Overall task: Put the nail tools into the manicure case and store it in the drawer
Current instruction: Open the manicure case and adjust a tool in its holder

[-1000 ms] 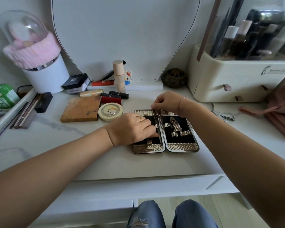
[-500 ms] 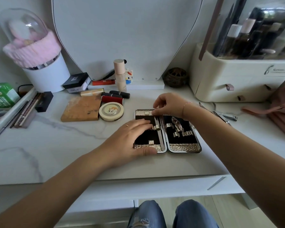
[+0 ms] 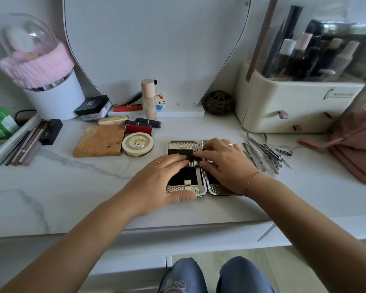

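Note:
The manicure case (image 3: 179,145) lies open on the white marble-look table, its black lining facing up. A slim metal nail tool (image 3: 198,178) sits lengthwise in the left half beside the hinge, under a small strap. My left hand (image 3: 163,178) lies flat over the left half, thumb at the case's near edge. My right hand (image 3: 224,163) covers the right half, and its fingertips press on the tool near the strap. A pile of several loose metal nail tools (image 3: 266,154) lies on the table just right of the case. A drawer front (image 3: 199,235) runs below the table edge.
A round compact (image 3: 137,143), a brown palette (image 3: 99,140) and lipsticks (image 3: 138,129) lie left of the case. A cream cosmetics organiser (image 3: 294,102) stands at the back right, a pink bag (image 3: 355,144) at the right edge, a white brush holder (image 3: 53,98) back left.
My left hand has flattened and slid toward me over the case's left half. My right hand moved from the case's far edge down over the right half, onto the seated tool.

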### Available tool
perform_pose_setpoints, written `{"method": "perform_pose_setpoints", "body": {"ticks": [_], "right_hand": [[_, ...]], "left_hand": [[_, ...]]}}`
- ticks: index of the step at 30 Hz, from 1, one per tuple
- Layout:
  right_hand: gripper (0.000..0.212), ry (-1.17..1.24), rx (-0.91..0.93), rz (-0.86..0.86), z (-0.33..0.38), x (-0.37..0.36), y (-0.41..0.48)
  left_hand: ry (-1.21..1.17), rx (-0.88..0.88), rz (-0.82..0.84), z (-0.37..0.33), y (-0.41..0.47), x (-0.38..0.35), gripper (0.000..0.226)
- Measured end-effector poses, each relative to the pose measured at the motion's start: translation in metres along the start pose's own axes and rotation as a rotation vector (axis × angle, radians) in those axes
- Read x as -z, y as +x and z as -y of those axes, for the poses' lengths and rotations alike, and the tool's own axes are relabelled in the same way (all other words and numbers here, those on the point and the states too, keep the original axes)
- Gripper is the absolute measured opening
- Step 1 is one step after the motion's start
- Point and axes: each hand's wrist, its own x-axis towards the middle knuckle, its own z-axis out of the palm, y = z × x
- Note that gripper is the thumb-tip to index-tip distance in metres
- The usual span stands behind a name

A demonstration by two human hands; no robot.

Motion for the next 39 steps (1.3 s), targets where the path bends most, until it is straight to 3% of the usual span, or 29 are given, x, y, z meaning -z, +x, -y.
{"method": "perform_pose_setpoints", "body": {"ticks": [4, 9, 15, 21, 29, 32, 34, 37, 39], "right_hand": [[0.039, 0.224, -0.045, -0.128, -0.007, 0.011, -0.014], [0.014, 0.378, -0.400, -0.360, -0.059, 0.039, -0.043], [0.009, 0.440, -0.534, -0.219, -0.085, 0.035, -0.051], [0.012, 0.308, -0.435, -0.100, -0.063, 0.031, -0.039], [0.013, 0.168, -0.436, -0.089, -0.053, 0.036, -0.036], [0.011, 0.383, -0.478, -0.224, -0.052, 0.044, -0.041], [0.011, 0.782, -0.507, -0.238, -0.046, 0.051, -0.043], [0.016, 1.364, -0.404, -0.076, -0.025, 0.056, -0.044], [0.020, 1.487, -0.321, 0.033, -0.010, 0.054, -0.042]], "left_hand": [[-0.035, 0.026, 0.015, 0.001, 0.000, 0.000, 0.101], [-0.139, 0.076, 0.010, -0.005, 0.003, -0.004, 0.095], [-0.120, 0.089, -0.073, -0.009, 0.002, -0.013, 0.095], [-0.203, 0.122, -0.068, -0.009, 0.001, -0.009, 0.096], [-0.374, 0.166, -0.118, -0.009, 0.000, -0.007, 0.089], [-0.411, 0.159, -0.187, -0.010, 0.000, -0.004, 0.076], [-0.414, 0.137, -0.288, -0.016, 0.002, 0.000, 0.059], [-0.495, 0.093, -0.392, -0.036, 0.009, 0.007, 0.035], [-0.646, 0.082, -0.378, -0.053, 0.016, 0.011, 0.030]]}}
